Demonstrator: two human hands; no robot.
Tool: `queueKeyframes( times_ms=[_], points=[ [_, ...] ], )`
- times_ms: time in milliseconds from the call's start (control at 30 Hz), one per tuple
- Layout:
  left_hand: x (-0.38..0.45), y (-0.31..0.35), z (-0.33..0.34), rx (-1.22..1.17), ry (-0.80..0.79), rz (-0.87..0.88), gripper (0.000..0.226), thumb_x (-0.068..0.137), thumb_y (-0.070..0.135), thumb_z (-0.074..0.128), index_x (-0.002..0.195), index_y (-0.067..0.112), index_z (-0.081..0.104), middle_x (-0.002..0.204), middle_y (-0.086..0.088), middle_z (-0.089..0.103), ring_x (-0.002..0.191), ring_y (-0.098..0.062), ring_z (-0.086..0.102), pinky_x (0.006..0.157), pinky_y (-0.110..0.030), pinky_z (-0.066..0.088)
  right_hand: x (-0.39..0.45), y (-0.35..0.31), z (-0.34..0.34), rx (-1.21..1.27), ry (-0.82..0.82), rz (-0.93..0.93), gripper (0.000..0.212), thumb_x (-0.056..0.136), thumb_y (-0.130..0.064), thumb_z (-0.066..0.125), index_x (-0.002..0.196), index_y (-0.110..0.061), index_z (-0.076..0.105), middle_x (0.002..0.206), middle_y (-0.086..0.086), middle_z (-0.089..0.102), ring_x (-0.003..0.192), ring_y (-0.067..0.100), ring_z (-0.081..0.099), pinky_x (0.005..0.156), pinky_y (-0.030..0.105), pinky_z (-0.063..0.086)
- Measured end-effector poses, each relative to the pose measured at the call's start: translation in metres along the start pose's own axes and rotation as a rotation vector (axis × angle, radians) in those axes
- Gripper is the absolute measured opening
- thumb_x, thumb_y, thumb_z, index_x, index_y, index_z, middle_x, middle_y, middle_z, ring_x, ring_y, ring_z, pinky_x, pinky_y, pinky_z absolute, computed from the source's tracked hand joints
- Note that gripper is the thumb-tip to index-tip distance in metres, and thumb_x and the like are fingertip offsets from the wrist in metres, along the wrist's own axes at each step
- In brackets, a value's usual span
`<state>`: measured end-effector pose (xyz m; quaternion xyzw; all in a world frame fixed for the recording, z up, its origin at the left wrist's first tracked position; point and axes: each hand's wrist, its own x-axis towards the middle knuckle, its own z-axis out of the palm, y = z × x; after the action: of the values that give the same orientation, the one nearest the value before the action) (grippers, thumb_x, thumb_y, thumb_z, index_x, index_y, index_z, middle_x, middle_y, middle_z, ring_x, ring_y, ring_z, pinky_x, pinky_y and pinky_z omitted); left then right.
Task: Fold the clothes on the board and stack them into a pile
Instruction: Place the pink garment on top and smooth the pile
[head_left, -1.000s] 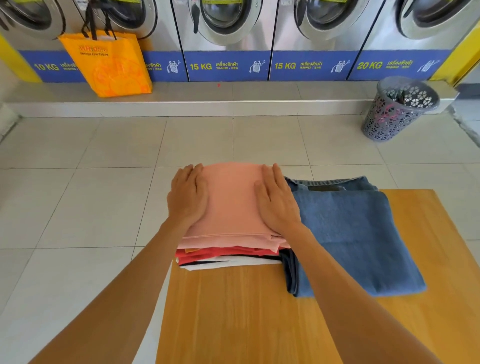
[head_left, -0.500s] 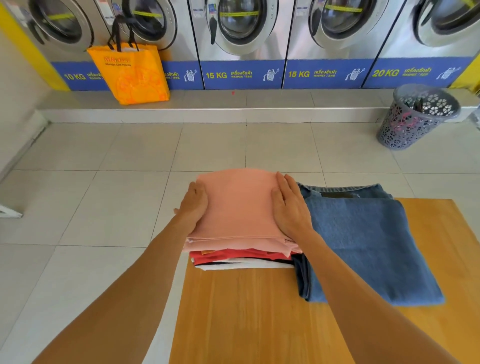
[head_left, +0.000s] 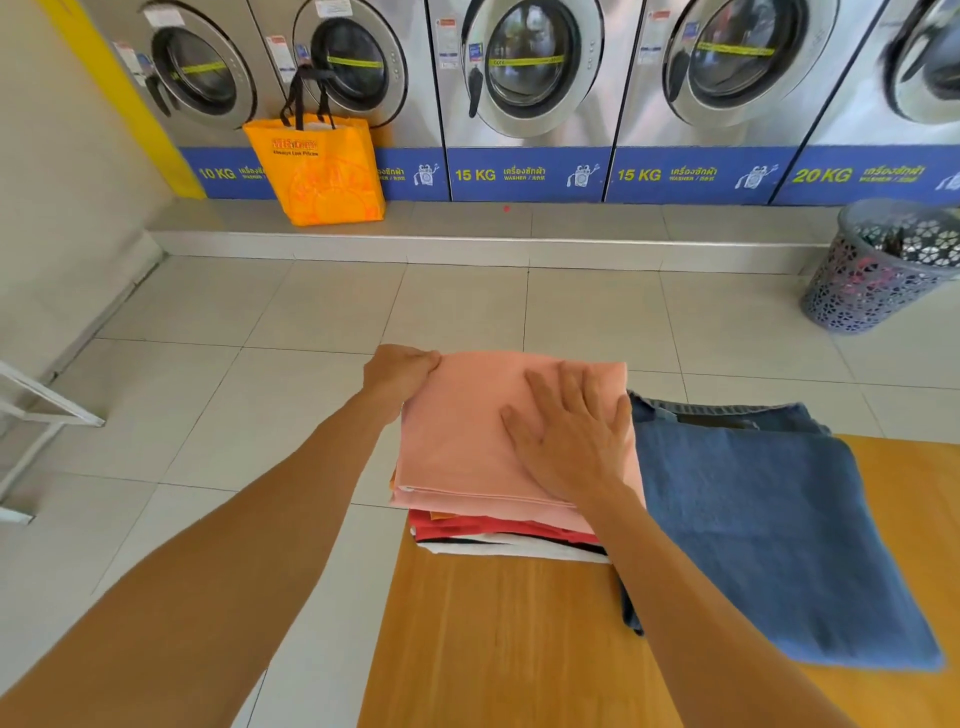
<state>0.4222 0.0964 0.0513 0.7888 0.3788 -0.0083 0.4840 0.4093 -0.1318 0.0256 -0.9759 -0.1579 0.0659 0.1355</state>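
A folded salmon-pink garment (head_left: 467, 436) tops a pile of folded clothes (head_left: 498, 535) in red, black and white at the far left corner of the wooden board (head_left: 493, 649). My left hand (head_left: 400, 371) pinches the pink garment's far left corner. Fingers spread, my right hand (head_left: 571, 441) lies flat on the garment's right half. Folded blue jeans (head_left: 769, 525) lie on the board just right of the pile, touching it.
The board stands over a pale tiled floor. A row of washing machines (head_left: 524, 78) lines the far wall, with an orange bag (head_left: 322, 171) on the step below them. A grey perforated laundry basket (head_left: 878, 265) stands at the far right. A white frame (head_left: 31, 410) sits at the left edge.
My left hand slid off the top of the pink garment to its far left corner and closed on it. My right hand moved toward the garment's middle and spread flat. The view tilted up.
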Motion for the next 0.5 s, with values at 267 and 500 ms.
queueKeyframes(
  times_ms=[267, 500],
  points=[
    [-0.002, -0.005, 0.007, 0.101, 0.169, 0.065, 0.026, 0.090, 0.030, 0.054, 0.072, 0.013, 0.062, 0.078, -0.006, 0.064, 0.079, -0.028, 0.062, 0.065, -0.034, 0.051, 0.002, 0.002, 0.000, 0.018, -0.013, 0.022, 0.077, 0.086, -0.080, 0.011, 0.155, -0.046, 0.013, 0.169, -0.003, 0.001, 0.155, 0.022, -0.007, 0.119, 0.062, -0.005],
    [-0.095, -0.043, -0.031, 0.441, -0.010, 0.114, 0.069, 0.097, 0.064, 0.035, 0.079, 0.003, 0.064, 0.072, -0.014, 0.068, 0.066, -0.024, 0.065, 0.066, -0.034, 0.051, 0.006, 0.002, 0.001, 0.083, -0.016, 0.032, 0.080, 0.082, -0.084, 0.015, 0.154, -0.048, 0.016, 0.169, -0.005, 0.003, 0.155, 0.021, -0.007, 0.119, 0.061, -0.007]
  ],
)
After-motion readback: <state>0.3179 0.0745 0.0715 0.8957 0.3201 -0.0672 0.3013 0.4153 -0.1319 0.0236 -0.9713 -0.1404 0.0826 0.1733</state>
